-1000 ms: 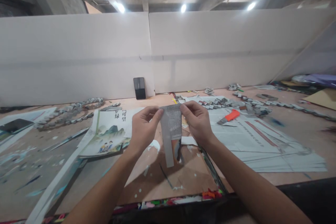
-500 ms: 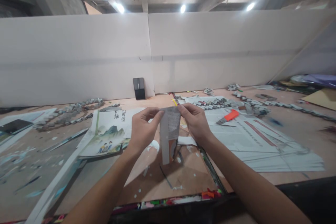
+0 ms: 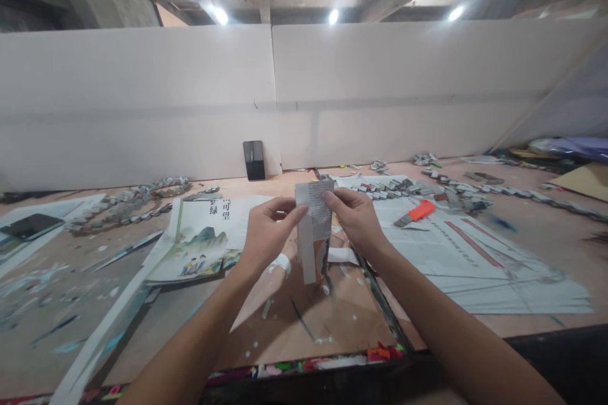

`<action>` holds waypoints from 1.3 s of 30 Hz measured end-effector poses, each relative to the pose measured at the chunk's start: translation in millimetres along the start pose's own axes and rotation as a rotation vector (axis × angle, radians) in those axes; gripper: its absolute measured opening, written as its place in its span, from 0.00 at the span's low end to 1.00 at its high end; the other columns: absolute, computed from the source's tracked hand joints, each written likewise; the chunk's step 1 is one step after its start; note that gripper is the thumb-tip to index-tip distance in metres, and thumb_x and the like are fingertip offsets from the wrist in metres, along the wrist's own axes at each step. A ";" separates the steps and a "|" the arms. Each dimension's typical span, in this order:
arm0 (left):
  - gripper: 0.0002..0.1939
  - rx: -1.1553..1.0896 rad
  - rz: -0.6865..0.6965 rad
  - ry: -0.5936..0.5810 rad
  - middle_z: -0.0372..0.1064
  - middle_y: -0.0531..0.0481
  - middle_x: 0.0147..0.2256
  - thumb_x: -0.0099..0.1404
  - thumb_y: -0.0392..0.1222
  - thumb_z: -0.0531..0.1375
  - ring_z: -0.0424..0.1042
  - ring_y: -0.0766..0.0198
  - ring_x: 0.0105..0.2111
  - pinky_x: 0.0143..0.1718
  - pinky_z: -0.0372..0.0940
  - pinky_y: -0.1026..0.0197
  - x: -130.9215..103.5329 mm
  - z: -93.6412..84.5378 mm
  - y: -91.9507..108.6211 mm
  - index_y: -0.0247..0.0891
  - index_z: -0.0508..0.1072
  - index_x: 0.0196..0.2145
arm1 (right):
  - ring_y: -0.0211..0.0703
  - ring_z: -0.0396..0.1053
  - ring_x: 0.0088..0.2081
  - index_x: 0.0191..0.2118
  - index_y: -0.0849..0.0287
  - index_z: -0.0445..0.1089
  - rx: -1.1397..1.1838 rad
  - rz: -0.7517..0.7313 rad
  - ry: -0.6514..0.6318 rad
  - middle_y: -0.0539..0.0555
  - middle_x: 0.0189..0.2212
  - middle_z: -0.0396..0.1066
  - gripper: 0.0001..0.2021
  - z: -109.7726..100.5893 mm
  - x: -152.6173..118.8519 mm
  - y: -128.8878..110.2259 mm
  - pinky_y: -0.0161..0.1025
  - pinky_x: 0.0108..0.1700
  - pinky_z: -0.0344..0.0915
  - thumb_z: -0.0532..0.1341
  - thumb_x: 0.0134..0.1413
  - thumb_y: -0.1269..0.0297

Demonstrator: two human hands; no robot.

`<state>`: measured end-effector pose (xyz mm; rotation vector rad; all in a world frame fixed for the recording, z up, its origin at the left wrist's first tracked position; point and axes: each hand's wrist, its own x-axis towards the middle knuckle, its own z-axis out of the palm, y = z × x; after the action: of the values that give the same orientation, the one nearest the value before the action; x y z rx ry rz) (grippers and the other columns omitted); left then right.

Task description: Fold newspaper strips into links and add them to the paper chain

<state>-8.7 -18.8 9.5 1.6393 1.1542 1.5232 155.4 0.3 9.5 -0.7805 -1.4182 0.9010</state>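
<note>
A narrow piece of printed paper [image 3: 316, 221], with a pale blank strip down its left side, hangs upright between my hands over the table. My left hand [image 3: 273, 224] pinches its left edge between thumb and fingers. On the other side, my right hand [image 3: 356, 215] grips the upper right edge the same way. The paper's lower part shows an orange and dark print. Behind it, a small white strip [image 3: 342, 256] lies on the table.
A black phone [image 3: 254, 161] leans on the white partition [image 3: 142, 101]. An orange cutter [image 3: 418, 211] lies on newspaper sheets [image 3: 513, 291] at right. Folded-paper chains [image 3: 128, 199] lie at both sides. A printed picture sheet [image 3: 194, 240] is left of centre.
The paper has risen slightly between my hands, and its top edge now stands above my fingertips. My left hand grips it a little lower down. The whole view has shifted slightly.
</note>
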 end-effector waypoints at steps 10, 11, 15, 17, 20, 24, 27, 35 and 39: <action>0.09 0.061 -0.087 -0.121 0.78 0.47 0.30 0.57 0.45 0.63 0.75 0.58 0.32 0.34 0.67 0.59 -2.9 3.6 1.0 0.38 0.78 0.29 | 0.37 0.57 0.26 0.22 0.60 0.67 -0.015 -0.017 0.056 0.48 0.21 0.59 0.15 -1.9 1.4 1.3 0.35 0.30 0.56 0.62 0.52 0.55; 0.08 0.061 -0.081 -0.124 0.78 0.47 0.30 0.57 0.45 0.63 0.75 0.58 0.32 0.34 0.67 0.59 -2.7 3.6 0.3 0.38 0.78 0.29 | 0.36 0.56 0.26 0.22 0.60 0.67 -0.012 -0.013 0.056 0.48 0.21 0.59 0.15 -1.8 1.4 1.8 0.35 0.30 0.56 0.62 0.52 0.55; 0.09 0.074 -0.073 -0.132 0.78 0.47 0.31 0.58 0.45 0.62 0.75 0.58 0.33 0.35 0.66 0.59 -2.3 3.6 -2.3 0.37 0.78 0.30 | 0.37 0.58 0.27 0.23 0.60 0.66 0.017 -0.001 0.051 0.48 0.22 0.61 0.15 -2.0 2.4 4.4 0.35 0.32 0.57 0.62 0.52 0.55; 0.09 0.075 -0.079 -0.138 0.78 0.47 0.32 0.58 0.45 0.62 0.75 0.58 0.34 0.36 0.66 0.59 -2.3 3.5 -2.8 0.37 0.78 0.30 | 0.37 0.59 0.27 0.23 0.60 0.67 0.010 -0.005 0.054 0.48 0.22 0.61 0.15 -2.2 3.2 5.9 0.35 0.32 0.58 0.62 0.52 0.55; 0.10 0.082 -0.087 -0.142 0.77 0.48 0.31 0.58 0.45 0.62 0.74 0.59 0.33 0.36 0.66 0.60 -2.1 3.2 -2.8 0.37 0.78 0.30 | 0.37 0.59 0.27 0.24 0.60 0.68 0.006 -0.017 0.060 0.48 0.22 0.61 0.14 -2.6 4.2 8.2 0.35 0.32 0.58 0.62 0.51 0.55; 0.10 0.122 -0.085 -0.124 0.77 0.48 0.29 0.58 0.47 0.62 0.74 0.60 0.32 0.34 0.64 0.61 -1.1 2.8 -3.5 0.36 0.78 0.29 | 0.38 0.61 0.28 0.24 0.60 0.68 0.032 -0.030 0.068 0.49 0.21 0.63 0.14 -2.9 4.6 9.7 0.36 0.33 0.59 0.62 0.52 0.55; 0.11 0.144 -0.075 -0.112 0.76 0.49 0.28 0.57 0.47 0.63 0.73 0.61 0.30 0.33 0.63 0.61 -0.4 2.3 -4.4 0.36 0.77 0.28 | 0.38 0.62 0.28 0.25 0.60 0.70 0.006 -0.033 0.078 0.49 0.22 0.65 0.14 -3.9 4.8 9.0 0.36 0.33 0.60 0.61 0.53 0.54; 0.13 0.151 -0.079 -0.040 0.74 0.49 0.26 0.57 0.48 0.63 0.71 0.62 0.28 0.31 0.63 0.62 2.9 -0.3 -7.5 0.35 0.75 0.25 | 0.38 0.63 0.27 0.23 0.60 0.68 -0.156 0.002 -0.071 0.50 0.21 0.66 0.19 -8.7 7.5 6.4 0.36 0.32 0.61 0.58 0.54 0.49; 0.13 0.148 -0.081 -0.032 0.74 0.49 0.25 0.56 0.49 0.63 0.70 0.62 0.28 0.31 0.62 0.62 3.6 -0.9 -8.3 0.35 0.75 0.25 | 0.41 0.66 0.29 0.25 0.60 0.71 -0.188 0.003 -0.065 0.52 0.24 0.70 0.16 -8.2 7.3 4.2 0.37 0.34 0.62 0.60 0.52 0.52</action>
<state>-11.3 -12.1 4.0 1.6845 1.3266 1.3853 163.0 9.3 9.1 -0.9008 -1.5749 0.8096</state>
